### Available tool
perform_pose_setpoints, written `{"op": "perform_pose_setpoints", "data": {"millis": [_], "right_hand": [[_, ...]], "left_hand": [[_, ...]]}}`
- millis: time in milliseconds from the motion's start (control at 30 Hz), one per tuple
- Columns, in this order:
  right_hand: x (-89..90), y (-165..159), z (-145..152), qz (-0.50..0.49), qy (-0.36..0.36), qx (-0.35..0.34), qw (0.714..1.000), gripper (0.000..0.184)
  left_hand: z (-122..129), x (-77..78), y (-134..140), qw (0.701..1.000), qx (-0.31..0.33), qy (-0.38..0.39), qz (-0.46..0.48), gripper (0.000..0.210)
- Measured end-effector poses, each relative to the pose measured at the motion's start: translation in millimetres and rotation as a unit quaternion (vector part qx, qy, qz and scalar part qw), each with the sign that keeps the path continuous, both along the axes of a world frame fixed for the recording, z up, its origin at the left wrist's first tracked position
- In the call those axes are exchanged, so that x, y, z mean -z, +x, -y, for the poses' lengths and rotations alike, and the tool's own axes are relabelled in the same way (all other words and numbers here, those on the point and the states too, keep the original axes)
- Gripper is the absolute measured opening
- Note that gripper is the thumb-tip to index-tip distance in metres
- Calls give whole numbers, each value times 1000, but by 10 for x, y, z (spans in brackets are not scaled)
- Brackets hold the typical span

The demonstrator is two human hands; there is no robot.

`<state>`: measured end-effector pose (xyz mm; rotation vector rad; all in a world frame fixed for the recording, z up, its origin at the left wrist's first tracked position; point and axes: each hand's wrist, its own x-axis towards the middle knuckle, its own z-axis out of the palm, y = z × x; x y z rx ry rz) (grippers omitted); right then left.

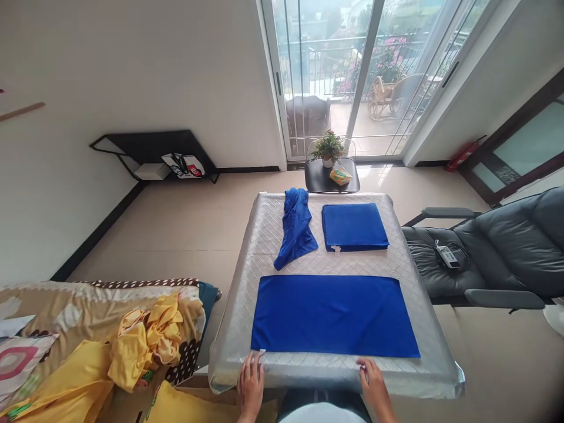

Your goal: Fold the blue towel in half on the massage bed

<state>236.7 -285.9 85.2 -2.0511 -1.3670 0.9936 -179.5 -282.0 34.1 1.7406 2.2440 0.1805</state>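
Observation:
A blue cloth (335, 317), like a towel, lies spread out as a long rectangle on the quilted silver cover of a table (238, 299). At its near left corner, beside a small white tag (262, 351), my left hand (251, 379) rests with fingers extended. My right hand (373, 382) is by the cloth's near edge, right of the middle, its fingers loosely bent and slightly apart; nothing shows in them. Farther back, a crumpled blue cloth (297, 226) lies on the left. To its right sits a neat folded stack of blue cloth (355, 226) with a white tag.
Behind the table, a black chair (332, 183) holds a potted plant (328, 147) and a yellow packet (340, 176). A grey armchair (497, 252) stands on the right. Yellow fabric (154, 335) is heaped on a bed (79, 311) at the left. Glass doors (335, 76) are beyond.

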Motion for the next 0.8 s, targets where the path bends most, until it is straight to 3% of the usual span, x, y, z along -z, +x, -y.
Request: {"op": "perform_pose_setpoints", "data": {"millis": [133,267,400,600,800], "right_hand": [[-11,-133,336,8,-10,31,999,25],[-11,2,183,48,0,45,998,28],[-33,45,-1,79,4,57,995,31],[29,-180,199,47,-11,45,998,31],[132,-276,562,16,-38,60,997,31]], "left_hand": [[-46,-65,-124,999,44,9,10,45],[-272,-144,-102,993,107,21,33,43],[-321,-89,-72,981,186,2,54,45],[-174,105,-177,978,206,18,28,48],[-147,109,-191,980,198,22,-20,47]]}}
